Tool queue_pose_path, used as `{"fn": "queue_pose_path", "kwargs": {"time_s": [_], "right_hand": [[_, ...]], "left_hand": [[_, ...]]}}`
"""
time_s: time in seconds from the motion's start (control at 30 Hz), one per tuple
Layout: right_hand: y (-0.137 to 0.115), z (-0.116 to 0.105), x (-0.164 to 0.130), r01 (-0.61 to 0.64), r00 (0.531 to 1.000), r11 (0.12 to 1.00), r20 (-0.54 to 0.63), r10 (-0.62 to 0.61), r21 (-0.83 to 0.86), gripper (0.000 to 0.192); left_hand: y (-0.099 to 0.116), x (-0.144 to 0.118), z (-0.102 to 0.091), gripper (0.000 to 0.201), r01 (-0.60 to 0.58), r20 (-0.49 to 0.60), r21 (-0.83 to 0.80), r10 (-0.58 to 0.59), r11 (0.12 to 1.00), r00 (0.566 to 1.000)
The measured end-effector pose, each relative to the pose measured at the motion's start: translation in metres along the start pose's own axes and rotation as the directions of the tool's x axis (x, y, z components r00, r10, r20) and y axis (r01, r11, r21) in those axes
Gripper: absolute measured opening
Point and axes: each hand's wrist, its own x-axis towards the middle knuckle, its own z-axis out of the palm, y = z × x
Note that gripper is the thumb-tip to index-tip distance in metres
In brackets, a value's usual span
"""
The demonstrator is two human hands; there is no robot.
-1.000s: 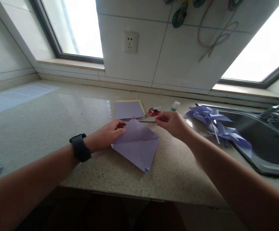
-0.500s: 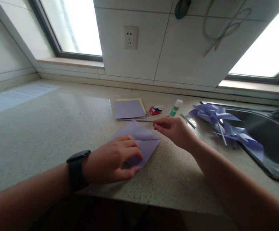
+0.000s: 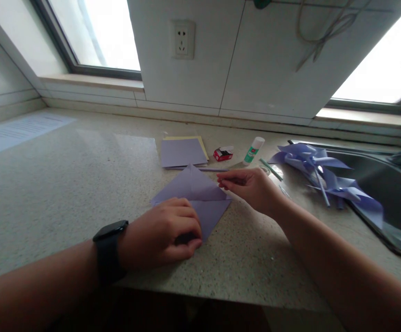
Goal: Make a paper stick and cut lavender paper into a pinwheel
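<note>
Lying flat on the speckled stone countertop [image 3: 83, 184], near its front edge: a lilac square paper sheet [image 3: 195, 198] turned corner-up like a diamond, creased, one triangular flap folded over, near corner hidden under curled fingers.

Matt lilac paper sheet [image 3: 200, 196] (creased); glossy speckled stone counter [image 3: 83, 184]; steel sink [image 3: 387, 193].
</note>
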Motion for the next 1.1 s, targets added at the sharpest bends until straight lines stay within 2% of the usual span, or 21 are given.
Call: {"fn": "queue_pose_path", "kwargs": {"time_s": [0.1,0.27,0.43,0.57,0.73,0.9,1.0,1.1], "right_hand": [[-0.002,0.001,-0.002,0.018,1.0,1.0,0.016,-0.018,-0.006,0.025],[-0.003,0.0,-0.005,0.024,0.997,0.993,0.07,-0.016,-0.117,0.023],[-0.002,0.002,-0.009,0.022,0.994,0.997,0.109,-0.013,-0.077,0.022],[-0.008,0.007,-0.011,0.034,0.995,0.993,0.094,-0.024,-0.112,0.022],[-0.009,0.01,-0.01,0.08,0.995,0.987,0.069,-0.071,-0.137,0.021],[-0.006,0.009,-0.009,0.073,0.995,0.975,0.077,-0.058,-0.21,0.018],[-0.01,0.007,-0.01,0.135,0.988,0.947,0.117,-0.105,-0.29,0.015],[-0.017,0.006,-0.012,0.294,0.941,0.892,0.268,-0.207,-0.343,0.014]], "left_hand": [[0.0,0.001,0.0,0.004,0.022,-0.002,-0.019,-0.022,1.0,1.0],[-0.002,0.003,-0.001,0.004,0.055,0.003,-0.074,-0.055,0.996,0.998],[-0.006,0.003,0.0,0.01,0.135,-0.027,-0.167,-0.142,0.977,0.99],[-0.007,0.003,0.001,0.011,0.201,-0.039,-0.213,-0.214,0.956,0.976],[-0.006,0.003,0.001,0.011,0.202,-0.031,-0.216,-0.213,0.955,0.976],[-0.008,0.002,0.001,0.012,0.189,-0.024,-0.217,-0.198,0.958,0.98],[-0.01,0.001,0.002,0.012,0.186,-0.026,-0.212,-0.196,0.959,0.98],[-0.011,0.001,0.002,0.011,0.184,-0.02,-0.21,-0.192,0.96,0.981]]}}
